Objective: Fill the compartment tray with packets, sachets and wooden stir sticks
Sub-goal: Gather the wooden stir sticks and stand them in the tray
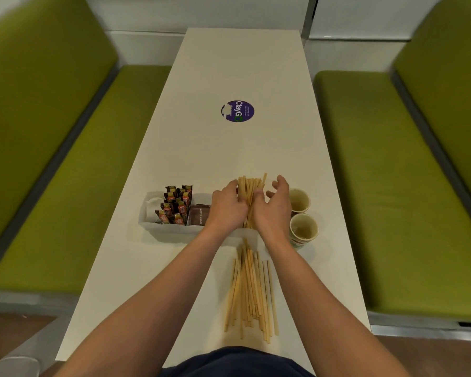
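A white compartment tray (pixel 169 229) sits on the table. Its left part holds several upright orange-brown sachets (pixel 176 204); a middle part holds brown sugar packets (pixel 199 214). A bundle of wooden stir sticks (pixel 249 191) stands tilted in the right part, between both hands. My left hand (pixel 227 206) grips the bundle from the left. My right hand (pixel 275 206) presses its palm against the bundle's right side, fingers spread and loose. A loose pile of stir sticks (pixel 249 289) lies on the table in front of the tray.
Two paper cups (pixel 303 229) (pixel 299 200) stand just right of my right hand. A purple round sticker (pixel 237 111) marks the table's middle. Green padded benches (pixel 65 186) flank the narrow white table (pixel 229 63) on both sides.
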`<state>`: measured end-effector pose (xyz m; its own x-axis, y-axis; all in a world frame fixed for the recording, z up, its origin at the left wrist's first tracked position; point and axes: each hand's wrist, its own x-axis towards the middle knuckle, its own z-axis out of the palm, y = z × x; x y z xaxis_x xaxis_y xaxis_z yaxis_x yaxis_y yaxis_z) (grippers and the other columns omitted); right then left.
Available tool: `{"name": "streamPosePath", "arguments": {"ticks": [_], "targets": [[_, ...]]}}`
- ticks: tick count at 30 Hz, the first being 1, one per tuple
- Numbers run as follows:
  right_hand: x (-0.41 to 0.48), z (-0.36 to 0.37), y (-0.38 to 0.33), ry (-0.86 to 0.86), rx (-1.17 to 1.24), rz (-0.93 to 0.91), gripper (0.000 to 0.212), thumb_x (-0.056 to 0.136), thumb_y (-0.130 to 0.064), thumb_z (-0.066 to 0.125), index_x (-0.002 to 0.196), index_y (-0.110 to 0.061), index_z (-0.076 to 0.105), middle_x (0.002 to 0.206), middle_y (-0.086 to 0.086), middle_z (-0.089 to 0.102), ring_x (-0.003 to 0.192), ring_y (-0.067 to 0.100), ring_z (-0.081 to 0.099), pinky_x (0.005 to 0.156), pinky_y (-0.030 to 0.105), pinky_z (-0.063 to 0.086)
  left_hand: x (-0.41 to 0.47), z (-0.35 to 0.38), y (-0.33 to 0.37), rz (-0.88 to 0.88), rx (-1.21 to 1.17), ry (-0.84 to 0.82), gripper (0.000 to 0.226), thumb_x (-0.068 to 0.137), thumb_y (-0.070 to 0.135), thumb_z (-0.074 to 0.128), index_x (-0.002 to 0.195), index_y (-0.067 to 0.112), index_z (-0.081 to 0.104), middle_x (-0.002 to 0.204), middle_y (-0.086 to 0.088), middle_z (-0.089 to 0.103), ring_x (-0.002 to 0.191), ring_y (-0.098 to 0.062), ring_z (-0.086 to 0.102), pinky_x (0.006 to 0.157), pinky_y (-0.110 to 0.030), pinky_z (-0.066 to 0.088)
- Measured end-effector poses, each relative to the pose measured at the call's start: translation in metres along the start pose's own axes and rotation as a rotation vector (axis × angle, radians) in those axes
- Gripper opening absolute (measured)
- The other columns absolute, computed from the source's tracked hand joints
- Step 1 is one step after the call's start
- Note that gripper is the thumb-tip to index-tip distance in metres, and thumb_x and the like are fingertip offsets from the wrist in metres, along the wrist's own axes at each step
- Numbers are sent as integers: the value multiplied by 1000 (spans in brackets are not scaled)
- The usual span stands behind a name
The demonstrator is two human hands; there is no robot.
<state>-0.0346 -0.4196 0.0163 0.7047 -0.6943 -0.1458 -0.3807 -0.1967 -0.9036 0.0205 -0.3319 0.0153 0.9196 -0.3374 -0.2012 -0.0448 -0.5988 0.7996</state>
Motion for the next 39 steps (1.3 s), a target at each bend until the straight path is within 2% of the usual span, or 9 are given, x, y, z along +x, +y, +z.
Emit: {"name": "streamPosePath", "arguments": {"ticks": [2, 5, 9, 11, 14, 18, 23, 29, 39], "targets": [[6, 1, -5, -109, -48, 24, 52, 107, -39, 39, 156, -22, 33, 153, -2, 49, 139, 23, 48, 112, 47, 41, 1, 0, 3, 24, -21, -6, 36, 94, 30, 48, 128, 31, 59, 116, -3, 69, 114, -25, 60, 89, -41, 56], [7, 2, -7, -140, -93, -5, 40, 108, -31, 29, 139, -24, 52, 129, -2, 66, 124, 26, 58, 103, 44, 45, 4, 2, 3, 31, 10, -23, 46, 94, 28, 48, 140, 27, 50, 120, -12, 67, 111, -28, 63, 91, -43, 55], [0, -1, -9, -156, -31, 28, 54, 110, -28, 31, 162, -27, 18, 117, -5, 59, 106, 14, 53, 90, 30, 39, 6, 1, 1, 31, 19, -46, 38, 101, 28, 48, 137, 21, 56, 114, -7, 72, 103, -25, 67, 91, -44, 55], [0, 0, -8, -184, 4, 42, 57, 111, -37, 31, 163, -27, 13, 133, 2, 63, 120, 20, 56, 96, 32, 41, 5, -2, 0, 56, -2, -41, 33, 101, 23, 46, 130, 21, 62, 112, -3, 73, 102, -23, 67, 90, -44, 55], [4, 2, -6, -219, -58, -7, 50, 110, -36, 32, 159, -24, 32, 150, 1, 54, 139, 23, 48, 110, 35, 38, 1, -4, 1, 56, -32, -29, 29, 101, 20, 47, 125, 21, 64, 112, -1, 72, 101, -22, 67, 90, -43, 55], [6, 3, -7, -177, -108, -28, 33, 108, -28, 34, 128, -20, 59, 116, -1, 66, 119, 28, 60, 90, 38, 46, 4, -7, 1, 70, 47, -14, 26, 101, 20, 50, 124, 17, 64, 111, -3, 71, 98, -23, 67, 87, -42, 55], [7, -4, -11, -202, -49, -35, 53, 108, -27, 36, 159, -30, 26, 134, -1, 60, 120, 19, 56, 96, 34, 42, 5, -13, 3, 37, 16, -79, 32, 99, 17, 51, 130, 19, 61, 117, -1, 69, 103, -21, 64, 89, -37, 54], [16, -10, -13, -319, -137, -188, 38, 107, -21, 42, 143, -25, 55, 136, -1, 64, 126, 18, 58, 106, 34, 46, 2, -15, 7, 48, 21, -76, 26, 100, 27, 52, 120, 16, 63, 111, -2, 70, 102, -24, 65, 92, -46, 54], [18, -14, -10, -409, -213, -279, 45, 105, -17, 44, 147, -33, 50, 149, -1, 50, 137, 16, 47, 107, 24, 35, -2, -19, 12, 68, 181, -145, 26, 97, 17, 48, 116, 8, 63, 111, -10, 70, 101, -31, 64, 89, -47, 53]]}}
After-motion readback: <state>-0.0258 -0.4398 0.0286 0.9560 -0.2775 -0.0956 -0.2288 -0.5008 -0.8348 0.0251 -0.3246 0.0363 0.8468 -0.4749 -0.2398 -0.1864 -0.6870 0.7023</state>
